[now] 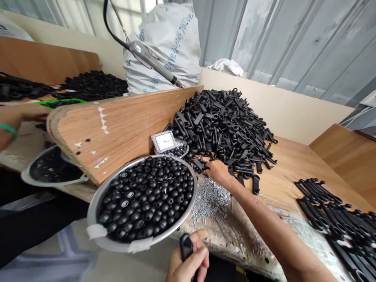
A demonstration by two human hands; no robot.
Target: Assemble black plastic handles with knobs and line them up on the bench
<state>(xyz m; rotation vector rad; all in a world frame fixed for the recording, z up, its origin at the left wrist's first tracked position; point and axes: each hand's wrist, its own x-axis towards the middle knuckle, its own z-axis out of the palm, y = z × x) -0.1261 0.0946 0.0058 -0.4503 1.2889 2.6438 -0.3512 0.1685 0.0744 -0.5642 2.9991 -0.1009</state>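
Observation:
My left hand (190, 262) is at the bottom edge, closed round a short black plastic part (185, 246) that sticks up from the fist. My right hand (216, 171) reaches forward to the near edge of a big heap of black plastic lever-shaped parts (226, 125) on the wooden bench. Its fingers are curled and pinch one black part (200, 164) at the heap's foot. A loose pile of small silver screws (210, 199) lies just below that hand.
A metal bowl (93, 209) full of black balls sits near left, a smaller dish with a white card (164, 141) behind it. A slanted wooden board (123, 125) divides the bench. An air screwdriver (152, 62) hangs above. Rows of black parts (337, 211) lie right. Another person's hand (11, 121) works far left.

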